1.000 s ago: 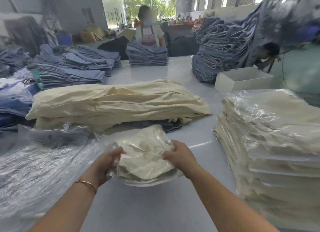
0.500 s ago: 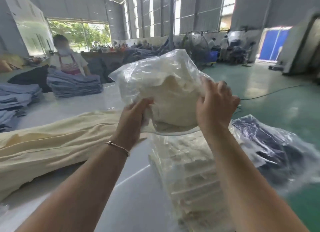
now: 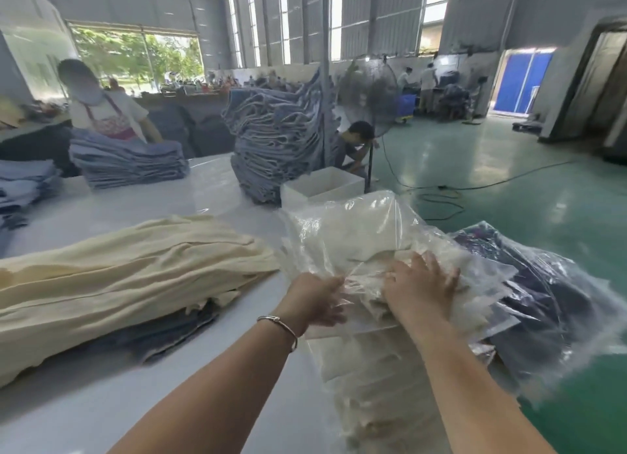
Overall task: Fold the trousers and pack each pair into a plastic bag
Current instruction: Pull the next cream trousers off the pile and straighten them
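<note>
Head view: your bagged trousers (image 3: 356, 246) lie on top of the packed stack (image 3: 383, 379). Your right hand (image 3: 419, 285) presses flat, fingers spread; your left hand (image 3: 315, 299) holds the near edge, fingers loosely bent. Square all 4 corners to the stack before you let go.
</note>
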The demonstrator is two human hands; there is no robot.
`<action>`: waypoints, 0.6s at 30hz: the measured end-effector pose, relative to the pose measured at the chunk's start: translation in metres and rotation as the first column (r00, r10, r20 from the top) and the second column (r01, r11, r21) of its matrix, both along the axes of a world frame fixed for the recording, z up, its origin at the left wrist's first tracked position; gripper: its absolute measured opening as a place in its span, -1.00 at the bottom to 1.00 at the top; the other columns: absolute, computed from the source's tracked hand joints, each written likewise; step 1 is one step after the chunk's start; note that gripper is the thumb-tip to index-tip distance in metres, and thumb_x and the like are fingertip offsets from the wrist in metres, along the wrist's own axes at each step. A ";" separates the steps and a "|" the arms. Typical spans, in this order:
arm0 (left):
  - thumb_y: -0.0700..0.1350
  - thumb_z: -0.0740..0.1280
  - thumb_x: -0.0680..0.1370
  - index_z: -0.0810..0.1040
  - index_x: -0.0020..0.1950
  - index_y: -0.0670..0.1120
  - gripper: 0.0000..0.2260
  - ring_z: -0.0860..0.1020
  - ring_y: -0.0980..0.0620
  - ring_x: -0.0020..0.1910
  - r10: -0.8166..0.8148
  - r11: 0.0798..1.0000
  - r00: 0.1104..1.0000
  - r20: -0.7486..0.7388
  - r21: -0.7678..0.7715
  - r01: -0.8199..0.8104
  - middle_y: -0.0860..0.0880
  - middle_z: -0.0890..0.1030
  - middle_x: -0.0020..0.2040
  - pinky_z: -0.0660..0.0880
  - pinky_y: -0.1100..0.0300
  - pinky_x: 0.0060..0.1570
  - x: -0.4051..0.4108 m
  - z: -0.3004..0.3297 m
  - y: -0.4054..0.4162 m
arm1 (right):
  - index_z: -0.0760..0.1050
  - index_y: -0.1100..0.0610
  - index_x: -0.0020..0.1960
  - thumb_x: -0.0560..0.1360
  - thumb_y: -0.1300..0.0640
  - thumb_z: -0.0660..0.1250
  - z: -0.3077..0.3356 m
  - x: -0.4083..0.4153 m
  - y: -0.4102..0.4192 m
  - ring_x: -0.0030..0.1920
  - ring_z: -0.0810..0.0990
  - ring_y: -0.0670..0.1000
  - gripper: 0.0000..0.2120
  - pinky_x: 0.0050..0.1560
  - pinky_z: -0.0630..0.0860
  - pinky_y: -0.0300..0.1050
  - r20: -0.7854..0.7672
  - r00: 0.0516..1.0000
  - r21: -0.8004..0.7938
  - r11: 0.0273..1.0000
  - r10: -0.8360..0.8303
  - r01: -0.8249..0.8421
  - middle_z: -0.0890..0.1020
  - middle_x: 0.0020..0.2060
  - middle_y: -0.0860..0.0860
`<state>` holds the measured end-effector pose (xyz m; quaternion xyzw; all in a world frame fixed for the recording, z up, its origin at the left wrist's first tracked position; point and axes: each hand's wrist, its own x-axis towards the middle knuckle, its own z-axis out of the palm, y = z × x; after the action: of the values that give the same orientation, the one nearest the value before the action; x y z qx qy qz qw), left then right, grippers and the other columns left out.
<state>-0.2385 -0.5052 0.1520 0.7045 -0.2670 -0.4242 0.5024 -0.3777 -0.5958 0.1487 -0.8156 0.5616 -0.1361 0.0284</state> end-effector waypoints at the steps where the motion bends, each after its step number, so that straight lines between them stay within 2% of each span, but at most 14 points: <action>1: -0.06 0.36 0.56 0.47 -0.17 -0.19 -0.77 0.57 -0.02 -0.57 -0.002 1.000 1.000 -0.023 -0.018 0.001 -0.08 0.55 -0.48 0.48 0.25 -0.56 0.003 0.003 0.007 | 0.43 -0.10 0.33 0.55 0.05 0.12 0.006 0.007 0.008 0.48 0.16 0.08 -0.63 0.46 -0.15 0.28 0.067 0.998 -0.028 1.000 0.008 -0.006 0.36 0.41 -0.01; 2: -0.05 0.35 0.56 0.45 -0.17 -0.20 -0.75 0.57 -0.05 -0.58 -0.009 1.000 1.000 0.015 -0.030 0.010 -0.08 0.53 -0.51 0.45 0.26 -0.59 0.008 0.004 0.015 | 0.50 -0.06 0.24 0.52 0.09 0.17 0.011 0.015 0.018 0.41 0.28 0.08 -0.68 0.46 -0.09 0.25 0.153 0.987 -0.082 0.996 0.042 -0.029 0.46 0.31 -0.02; 4: 0.00 0.33 0.56 0.45 -0.20 -0.18 -0.72 0.59 -0.05 -0.55 -0.050 0.998 0.958 0.283 -0.023 0.059 -0.08 0.56 -0.48 0.43 0.24 -0.56 0.018 0.000 0.035 | 0.60 0.04 0.02 0.46 0.18 0.28 0.018 0.037 0.045 0.17 0.49 0.12 -0.81 0.35 0.20 0.15 0.331 0.919 -0.249 0.959 0.216 -0.136 0.61 0.06 -0.01; 5: 0.03 0.31 0.55 0.44 -0.22 -0.15 -0.72 0.61 -0.03 -0.53 -0.065 0.997 0.910 0.410 -0.010 0.076 -0.07 0.59 -0.45 0.43 0.21 -0.52 0.022 -0.004 0.048 | 0.60 0.09 -0.08 0.42 0.23 0.32 0.019 0.050 0.062 0.03 0.55 0.14 -0.87 0.20 0.33 0.09 0.391 0.859 -0.324 0.923 0.329 -0.206 0.65 -0.06 0.00; 7: 0.04 0.24 0.52 0.45 -0.26 -0.09 -0.76 0.62 0.06 -0.50 -0.075 0.997 0.828 0.556 0.045 0.060 -0.03 0.61 -0.42 0.43 0.18 -0.43 0.037 -0.014 0.080 | 0.57 0.13 -0.19 0.37 0.27 0.35 0.018 0.079 0.098 -0.13 0.55 0.11 -0.93 -0.02 0.42 0.01 0.446 0.733 -0.398 0.847 0.515 -0.353 0.64 -0.20 0.00; 9: 0.00 0.17 0.49 0.48 -0.25 -0.07 -0.79 0.62 0.12 -0.49 -0.057 0.995 0.793 0.606 0.102 -0.006 -0.02 0.62 -0.39 0.46 0.16 -0.38 0.064 -0.026 0.117 | 0.54 0.12 -0.21 0.36 0.28 0.36 0.009 0.112 0.134 -0.17 0.53 0.06 -0.92 -0.11 0.41 -0.04 0.434 0.652 -0.390 0.782 0.621 -0.486 0.61 -0.24 -0.03; 12: -0.01 0.17 0.52 0.48 -0.20 -0.06 -0.80 0.62 0.15 -0.47 0.034 0.970 0.778 0.628 0.167 -0.177 -0.04 0.63 -0.34 0.51 0.11 -0.33 0.119 -0.047 0.185 | 0.52 0.10 -0.22 0.37 0.27 0.39 -0.017 0.162 0.179 -0.16 0.52 0.01 -0.90 -0.14 0.39 -0.14 0.347 0.612 -0.295 0.702 0.711 -0.648 0.59 -0.25 -0.06; 15: -0.02 0.16 0.53 0.42 -0.23 -0.01 -0.84 0.59 0.19 -0.47 0.066 0.903 0.695 0.716 0.254 -0.347 0.01 0.60 -0.36 0.46 0.18 -0.34 0.176 -0.071 0.260 | 0.53 0.11 -0.20 0.40 0.24 0.38 -0.044 0.215 0.222 -0.11 0.51 0.02 -0.94 -0.11 0.42 -0.14 0.276 0.568 -0.176 0.622 0.775 -0.763 0.57 -0.22 -0.05; 18: -0.03 0.21 0.52 0.42 -0.20 0.05 -0.90 0.58 0.12 -0.29 0.115 0.851 0.651 0.750 0.264 -0.454 0.10 0.57 -0.28 0.47 0.17 -0.26 0.233 -0.086 0.323 | 0.56 0.13 -0.14 0.40 0.23 0.37 -0.058 0.272 0.260 -0.05 0.49 0.05 -0.94 -0.05 0.42 -0.10 0.247 0.546 -0.104 0.582 0.800 -0.806 0.57 -0.14 -0.03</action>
<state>-0.0053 -0.1821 0.0656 0.9381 -0.2221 -0.0803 0.2535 -0.1062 -0.3353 0.0903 -0.9550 0.1186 -0.2107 0.1719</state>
